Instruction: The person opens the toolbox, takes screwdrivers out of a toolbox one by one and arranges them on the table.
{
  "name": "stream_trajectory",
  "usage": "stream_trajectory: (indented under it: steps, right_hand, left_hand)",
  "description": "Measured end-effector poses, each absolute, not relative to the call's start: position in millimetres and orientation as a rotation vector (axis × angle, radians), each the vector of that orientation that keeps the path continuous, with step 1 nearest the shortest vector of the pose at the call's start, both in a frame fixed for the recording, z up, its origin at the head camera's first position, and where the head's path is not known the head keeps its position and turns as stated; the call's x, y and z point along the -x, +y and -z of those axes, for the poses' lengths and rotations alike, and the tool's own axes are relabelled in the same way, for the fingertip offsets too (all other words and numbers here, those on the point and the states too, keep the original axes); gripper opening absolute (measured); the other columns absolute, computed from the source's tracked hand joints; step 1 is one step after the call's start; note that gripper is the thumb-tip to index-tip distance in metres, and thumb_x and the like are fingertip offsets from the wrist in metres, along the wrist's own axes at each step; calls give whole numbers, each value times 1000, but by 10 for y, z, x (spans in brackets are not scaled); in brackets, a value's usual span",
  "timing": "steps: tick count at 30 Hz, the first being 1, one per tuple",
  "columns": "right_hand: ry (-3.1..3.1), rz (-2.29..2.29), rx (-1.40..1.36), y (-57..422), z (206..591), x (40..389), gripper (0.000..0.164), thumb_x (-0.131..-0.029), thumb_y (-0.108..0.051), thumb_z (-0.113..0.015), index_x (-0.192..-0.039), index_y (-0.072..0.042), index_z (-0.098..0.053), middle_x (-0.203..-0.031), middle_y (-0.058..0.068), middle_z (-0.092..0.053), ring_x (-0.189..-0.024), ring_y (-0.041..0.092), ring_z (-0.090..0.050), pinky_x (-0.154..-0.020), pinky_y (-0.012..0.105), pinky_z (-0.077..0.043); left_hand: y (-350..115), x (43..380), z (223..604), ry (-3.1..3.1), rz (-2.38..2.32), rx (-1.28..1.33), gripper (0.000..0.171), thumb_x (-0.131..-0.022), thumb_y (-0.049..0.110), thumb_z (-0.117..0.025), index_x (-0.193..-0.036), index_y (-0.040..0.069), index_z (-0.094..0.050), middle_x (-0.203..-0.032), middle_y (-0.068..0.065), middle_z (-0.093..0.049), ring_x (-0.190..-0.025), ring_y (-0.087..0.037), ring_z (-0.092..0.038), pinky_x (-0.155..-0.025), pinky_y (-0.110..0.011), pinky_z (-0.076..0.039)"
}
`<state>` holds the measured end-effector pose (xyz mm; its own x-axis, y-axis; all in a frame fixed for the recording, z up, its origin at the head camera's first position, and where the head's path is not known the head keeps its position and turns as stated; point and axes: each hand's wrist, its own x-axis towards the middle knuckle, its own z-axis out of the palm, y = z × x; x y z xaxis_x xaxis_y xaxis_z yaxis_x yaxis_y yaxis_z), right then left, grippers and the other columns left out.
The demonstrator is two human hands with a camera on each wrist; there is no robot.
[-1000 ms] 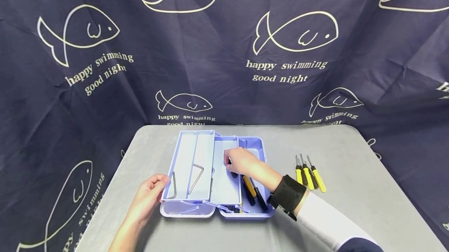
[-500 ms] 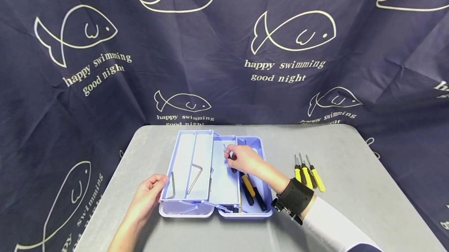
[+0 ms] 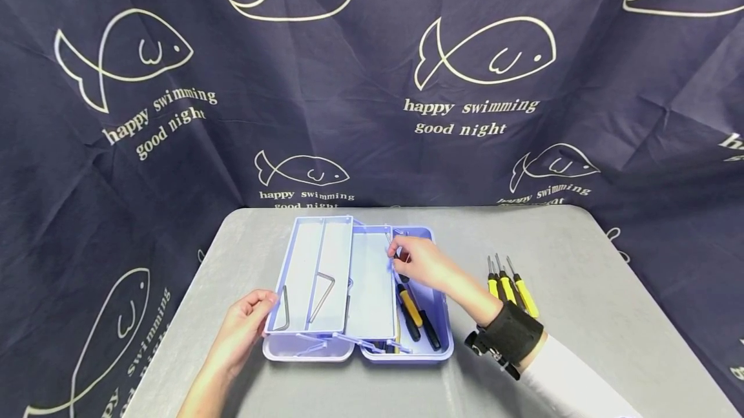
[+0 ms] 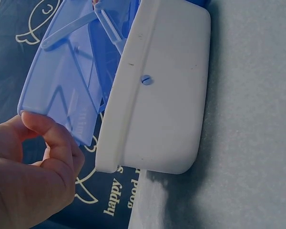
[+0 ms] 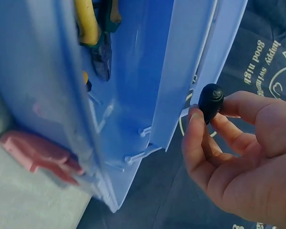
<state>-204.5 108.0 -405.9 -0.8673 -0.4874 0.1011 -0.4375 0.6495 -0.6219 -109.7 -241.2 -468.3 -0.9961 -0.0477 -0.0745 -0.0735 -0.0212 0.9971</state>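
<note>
A blue toolbox (image 3: 449, 340) stands on the table with its stepped trays fanned out to the left. My left hand (image 3: 247, 324) pinches the left rim of the upper tray (image 3: 299, 256); the left wrist view shows thumb and finger at that tray's corner. Two bent hex keys (image 3: 322, 298) lie in this tray. Over the right edge of the middle tray (image 3: 372, 289), my right hand (image 3: 427, 263) holds a screwdriver by its black handle (image 5: 211, 102). Fingers hide part of it. Black and yellow tool handles (image 3: 410, 307) lie in the bottom compartment below.
Several yellow-handled screwdrivers (image 3: 525, 295) lie on the grey table (image 3: 610, 340) right of the toolbox. The right wrist view shows yellow-and-green-handled pliers (image 5: 102, 57) inside the box and a pink object (image 5: 38, 152) by its wall. A dark fish-print cloth (image 3: 372, 82) hangs behind.
My right hand has moved right with the screwdriver, from over the middle tray to its right edge above the bottom compartment. My left hand stays at the upper tray's rim.
</note>
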Motion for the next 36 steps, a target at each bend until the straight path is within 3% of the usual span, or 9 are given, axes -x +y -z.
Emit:
stream_trajectory:
  steps: [10,20,36]
  right_hand:
    - [2770,1126,679,1471,4109,2012,13,-90,1,-64,-99,-5,-58,-80,3,-65,-71,13,-59,-62,29,-50]
    - [2916,1021,498,2065,4203,1935,13,-89,-5,-66,-99,-5,-58,-84,2,-66,-76,15,-60,-72,36,-51]
    - [2996,868,203,3109,4442,1781,15,-91,-3,-67,-100,5,-58,-82,10,-66,-71,20,-59,-64,36,-48]
  left_hand:
    - [-2416,1088,4682,2183,-2235,135,14,-107,7,-54,-97,-1,-61,-67,5,-58,-55,-5,-48,-51,-19,-41]
    - [-2408,1079,4685,2188,-2242,115,14,-107,7,-54,-97,-1,-61,-68,5,-57,-55,-5,-49,-51,-19,-41]
    - [-2392,1092,4689,2196,-2237,119,14,-106,6,-55,-96,0,-62,-66,6,-57,-54,-4,-47,-50,-19,-40]
